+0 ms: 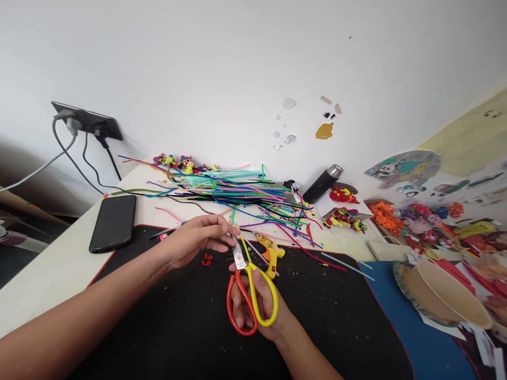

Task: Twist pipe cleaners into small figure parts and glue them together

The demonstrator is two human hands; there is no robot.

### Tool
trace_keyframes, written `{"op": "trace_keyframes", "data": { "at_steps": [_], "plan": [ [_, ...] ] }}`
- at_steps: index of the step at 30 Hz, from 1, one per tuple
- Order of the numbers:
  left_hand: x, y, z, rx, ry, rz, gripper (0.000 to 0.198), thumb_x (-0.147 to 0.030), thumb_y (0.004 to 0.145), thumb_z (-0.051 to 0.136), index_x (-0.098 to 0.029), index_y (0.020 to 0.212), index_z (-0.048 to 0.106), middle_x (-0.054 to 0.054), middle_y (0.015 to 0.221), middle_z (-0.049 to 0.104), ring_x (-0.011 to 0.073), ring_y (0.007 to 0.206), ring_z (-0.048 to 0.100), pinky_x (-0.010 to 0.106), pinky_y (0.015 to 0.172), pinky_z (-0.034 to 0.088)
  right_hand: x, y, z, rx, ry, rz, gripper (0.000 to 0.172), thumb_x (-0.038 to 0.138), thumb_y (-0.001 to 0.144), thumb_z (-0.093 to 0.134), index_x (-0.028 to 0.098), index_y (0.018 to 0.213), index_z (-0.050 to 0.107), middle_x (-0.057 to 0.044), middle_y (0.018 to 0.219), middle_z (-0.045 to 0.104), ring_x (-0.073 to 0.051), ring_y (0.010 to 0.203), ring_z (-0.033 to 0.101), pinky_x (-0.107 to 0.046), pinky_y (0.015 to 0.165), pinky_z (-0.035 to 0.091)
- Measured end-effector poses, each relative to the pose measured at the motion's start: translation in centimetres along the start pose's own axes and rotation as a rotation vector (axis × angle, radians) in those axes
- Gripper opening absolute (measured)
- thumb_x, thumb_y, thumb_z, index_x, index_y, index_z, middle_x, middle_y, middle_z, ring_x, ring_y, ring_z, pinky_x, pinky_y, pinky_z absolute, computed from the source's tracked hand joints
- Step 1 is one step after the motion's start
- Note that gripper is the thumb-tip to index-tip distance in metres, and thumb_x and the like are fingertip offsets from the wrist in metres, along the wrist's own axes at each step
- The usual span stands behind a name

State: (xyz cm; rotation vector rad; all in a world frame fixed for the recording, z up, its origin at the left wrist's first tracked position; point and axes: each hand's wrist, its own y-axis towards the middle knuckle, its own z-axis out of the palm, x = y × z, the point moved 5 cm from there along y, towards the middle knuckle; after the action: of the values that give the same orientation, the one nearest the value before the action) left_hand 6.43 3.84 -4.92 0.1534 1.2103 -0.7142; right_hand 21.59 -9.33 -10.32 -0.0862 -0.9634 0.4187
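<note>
My right hand (pixel 263 301) grips scissors (pixel 238 257) with one red and one yellow handle loop. Their metal blades point up and away, towards my left hand (pixel 198 237). Thumb and index finger of the left hand are closed together at the blade tips; whatever they hold is too small to make out. A thin yellow strip (pixel 245 249) runs beside the blade, and I cannot tell which hand has it. Just behind the scissors lies a yellow glue gun (pixel 272 256). Two small red curled pieces (pixel 206 259) rest on the black mat (pixel 182 316), left of the scissors.
Many coloured pipe cleaners (pixel 245 192) are heaped along the wall. A phone (pixel 113 224) lies at left, below a socket with cables (pixel 87 121). A black flask (pixel 322 183) leans beside a white box at the back right. Bowls (pixel 451 295) and another person's hand (pixel 497 306) are far right.
</note>
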Motion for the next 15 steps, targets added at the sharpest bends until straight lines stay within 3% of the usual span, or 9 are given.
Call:
{"op": "trace_keyframes", "data": {
  "at_steps": [5,9,11,15],
  "plan": [
    [-0.9,-0.3,-0.1,-0.07,0.009,0.097,0.034,-0.043,0.076,0.092,-0.017,0.079,0.071,0.006,0.089,0.076,0.0163,0.075,0.07,0.024,0.064,0.058,1.1,0.3,0.5,0.028,-0.123,-0.064,0.083,0.085,0.089,0.068,0.017,0.137,0.061,-0.008,0.083,0.078,-0.02,0.056,0.074,-0.022,0.048,0.047],
    [-1.3,-0.5,0.0,-0.108,0.015,0.145,0.033,-0.042,0.075,0.091,-0.018,0.078,0.069,0.003,0.08,0.072,0.0154,0.069,0.067,0.024,0.062,0.055,1.9,0.4,0.8,0.091,-0.16,-0.066,0.095,0.092,0.084,0.064,0.021,0.146,0.055,-0.017,0.108,0.081,-0.031,0.083,0.084,-0.037,0.071,0.061],
    [-1.5,-0.7,0.1,-0.127,0.034,0.169,0.031,-0.042,0.075,0.089,-0.019,0.078,0.068,0.002,0.077,0.07,0.0153,0.068,0.065,0.025,0.061,0.054,2.1,0.5,1.0,0.086,-0.209,-0.061,0.09,0.089,0.087,0.064,0.021,0.145,0.054,-0.016,0.109,0.08,-0.029,0.078,0.084,-0.037,0.069,0.062],
    [-1.9,-1.1,0.5,-0.166,0.107,0.213,0.028,-0.042,0.076,0.083,-0.02,0.077,0.066,0.0,0.071,0.066,0.0159,0.064,0.062,0.026,0.059,0.053,2.2,0.8,1.6,-0.022,-0.324,-0.054,0.075,0.081,0.092,0.067,0.019,0.132,0.057,-0.005,0.086,0.075,-0.018,0.047,0.071,-0.025,0.046,0.05]
  ]
}}
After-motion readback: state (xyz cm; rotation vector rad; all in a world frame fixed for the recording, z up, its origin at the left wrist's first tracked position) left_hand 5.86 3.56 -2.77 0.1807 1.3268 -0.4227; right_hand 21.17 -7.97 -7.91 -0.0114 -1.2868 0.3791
